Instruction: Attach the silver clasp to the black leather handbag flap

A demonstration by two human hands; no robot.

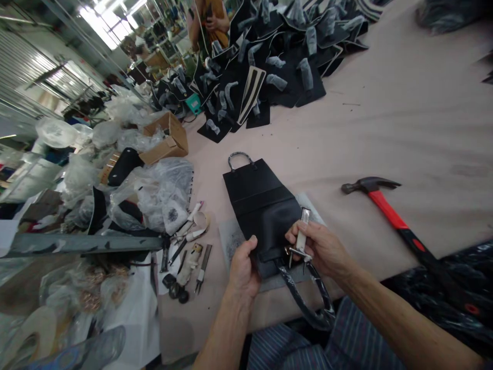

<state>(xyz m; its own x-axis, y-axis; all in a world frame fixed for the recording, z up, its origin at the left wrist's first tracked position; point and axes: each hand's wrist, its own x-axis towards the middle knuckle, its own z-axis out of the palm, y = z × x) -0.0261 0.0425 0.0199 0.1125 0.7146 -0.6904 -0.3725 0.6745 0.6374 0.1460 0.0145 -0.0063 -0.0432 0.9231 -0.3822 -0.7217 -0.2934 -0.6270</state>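
Observation:
A black bag panel with a plastic-wrapped handle at each end lies before me, partly over a grey pad. My left hand grips the panel's near left edge, thumb on top and fingers underneath. Between the fingers of my right hand is a small metal tool with a flat shank and thin prongs, held just above the panel's near edge. The near wrapped handle hangs toward my lap, under the tool. What the prongs touch I cannot make out.
A claw hammer with a red and black grip lies at right. Small tools and a lighter-like item lie at left, beside plastic bags and a cardboard box. Black panels with wrapped handles are piled at the back. Another person stands beyond.

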